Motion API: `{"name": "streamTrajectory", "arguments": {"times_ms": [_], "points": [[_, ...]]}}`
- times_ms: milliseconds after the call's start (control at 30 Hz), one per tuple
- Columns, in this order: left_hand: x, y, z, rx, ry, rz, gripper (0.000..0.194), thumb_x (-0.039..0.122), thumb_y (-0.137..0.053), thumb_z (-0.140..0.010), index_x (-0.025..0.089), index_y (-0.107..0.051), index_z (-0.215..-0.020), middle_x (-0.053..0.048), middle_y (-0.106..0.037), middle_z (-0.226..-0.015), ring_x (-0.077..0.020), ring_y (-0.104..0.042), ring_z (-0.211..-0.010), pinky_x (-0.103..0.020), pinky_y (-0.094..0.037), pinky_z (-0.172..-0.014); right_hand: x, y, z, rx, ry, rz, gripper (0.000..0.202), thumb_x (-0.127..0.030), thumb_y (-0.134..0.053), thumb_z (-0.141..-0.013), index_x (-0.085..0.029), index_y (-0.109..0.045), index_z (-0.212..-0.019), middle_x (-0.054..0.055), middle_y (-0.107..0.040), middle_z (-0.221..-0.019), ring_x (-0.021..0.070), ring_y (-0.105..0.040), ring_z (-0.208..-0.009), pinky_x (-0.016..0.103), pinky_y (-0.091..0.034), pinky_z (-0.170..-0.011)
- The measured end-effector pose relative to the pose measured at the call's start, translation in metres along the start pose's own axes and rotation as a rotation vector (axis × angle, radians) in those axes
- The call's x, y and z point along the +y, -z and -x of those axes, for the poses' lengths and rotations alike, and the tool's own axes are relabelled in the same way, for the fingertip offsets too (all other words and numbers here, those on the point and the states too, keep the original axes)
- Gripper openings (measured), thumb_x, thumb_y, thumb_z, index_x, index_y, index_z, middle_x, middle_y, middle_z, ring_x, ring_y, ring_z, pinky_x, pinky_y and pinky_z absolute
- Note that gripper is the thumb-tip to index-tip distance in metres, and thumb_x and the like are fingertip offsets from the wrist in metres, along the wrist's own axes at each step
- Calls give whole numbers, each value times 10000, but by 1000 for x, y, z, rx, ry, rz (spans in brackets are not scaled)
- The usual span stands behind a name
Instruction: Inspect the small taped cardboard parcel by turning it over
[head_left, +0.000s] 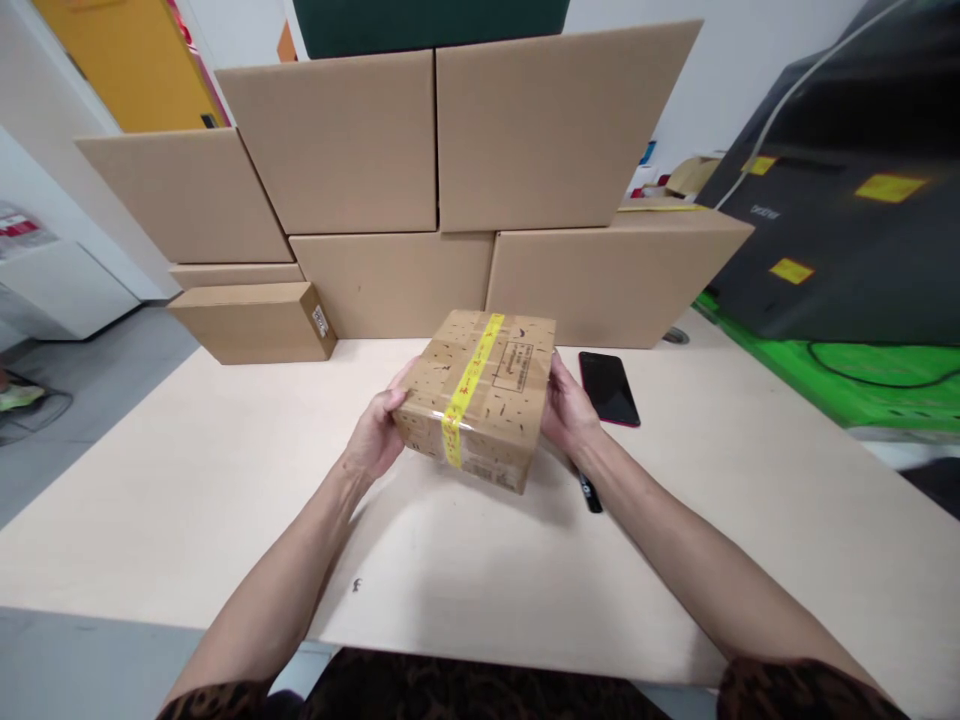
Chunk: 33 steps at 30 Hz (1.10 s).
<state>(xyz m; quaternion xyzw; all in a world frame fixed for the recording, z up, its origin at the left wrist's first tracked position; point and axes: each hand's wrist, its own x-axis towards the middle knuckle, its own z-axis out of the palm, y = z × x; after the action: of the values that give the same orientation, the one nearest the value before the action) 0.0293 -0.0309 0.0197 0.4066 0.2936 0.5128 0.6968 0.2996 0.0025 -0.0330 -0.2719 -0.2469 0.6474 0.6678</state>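
I see both hands clamped on the taped parcel (478, 395): left hand (377, 435) on its left end, right hand (568, 408) on its right, equally near. Parcel tilted above the table (225, 470); yellow tape (466, 385) runs away from me. Phone (608, 388) just right.

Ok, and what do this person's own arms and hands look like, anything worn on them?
Both forearms are bare from the wrists up to near the elbows. The left hand and right hand wear no gloves, and no rings, watch or bracelets show. At the bottom edge, dark sleeves with a brownish mottled pattern begin on both arms.
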Motion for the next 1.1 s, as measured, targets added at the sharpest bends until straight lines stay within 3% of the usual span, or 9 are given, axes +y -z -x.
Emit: {"name": "streamTrajectory", "arguments": {"times_ms": [167, 367, 500, 667, 867, 1000, 1100], "points": [[1, 0, 0, -32, -44, -38, 924, 350, -779, -671, 195, -616, -1567, -86, -780, -1423, -401, -619, -1465, -470, -457, -1258, -16, -19, 10, 26, -17, 56, 347, -601, -850, -851, -304, -792, -1020, 39, -871, -1000, 357, -768, -1264, 594, -652, -1054], [3, 7, -1, -27, -111, -70, 858, 314, -744, -600, 164, -725, -1445, -106, -755, -1465, -430, -495, -1573, -490, -382, -1317, -32, -32, 21, 21, 46, 105, 417, -676, -878, -786, -309, -767, -951, 53, -834, -983, 391, -727, -1306, 633, -621, -1085], [4, 10, 0, -79, -150, -109, 820, 296, -748, -593, 188, -757, -1406, -97, -728, -1509, -446, -451, -1600, -514, -336, -1343, -38, -34, 24, 19, 38, 137, 396, -615, -897, -772, -315, -780, -1001, 62, -833, -1017, 406, -733, -1274, 629, -643, -1033], [5, 11, -1, -95, -139, -97, 808, 294, -759, -598, 181, -759, -1398, -98, -712, -1532, -441, -439, -1610, -495, -337, -1346, -40, -34, 25, 40, 22, 166, 441, -571, -970, -666, -297, -770, -947, 58, -814, -998, 391, -738, -1178, 602, -653, -966], [3, 13, -6, -26, -23, 120, 798, 268, -747, -610, 127, -731, -1395, -134, -823, -1312, -444, -614, -1466, -522, -467, -1259, -45, -41, 32, -28, 75, 315, 520, -726, -888, -708, -362, -753, -1053, 19, -773, -1212, 365, -633, -1340, 545, -635, -952], [1, 24, -12, 79, 92, 298, 571, 302, -697, -714, 99, -775, -1241, -140, -870, -1060, -424, -723, -1325, -553, -544, -1176, -52, -45, 36, -86, 118, 440, 513, -745, -803, -778, -400, -746, -1154, -12, -703, -1446, 345, -537, -1455, 533, -593, -1006], [0, 29, -15, 117, 140, 365, 464, 326, -650, -794, 99, -785, -1176, -147, -870, -1050, -394, -760, -1266, -547, -560, -1155, -56, -45, 37, -113, 104, 479, 566, -780, -778, -787, -413, -737, -1215, -11, -668, -1514, 338, -523, -1471, 545, -561, -1050]]}}
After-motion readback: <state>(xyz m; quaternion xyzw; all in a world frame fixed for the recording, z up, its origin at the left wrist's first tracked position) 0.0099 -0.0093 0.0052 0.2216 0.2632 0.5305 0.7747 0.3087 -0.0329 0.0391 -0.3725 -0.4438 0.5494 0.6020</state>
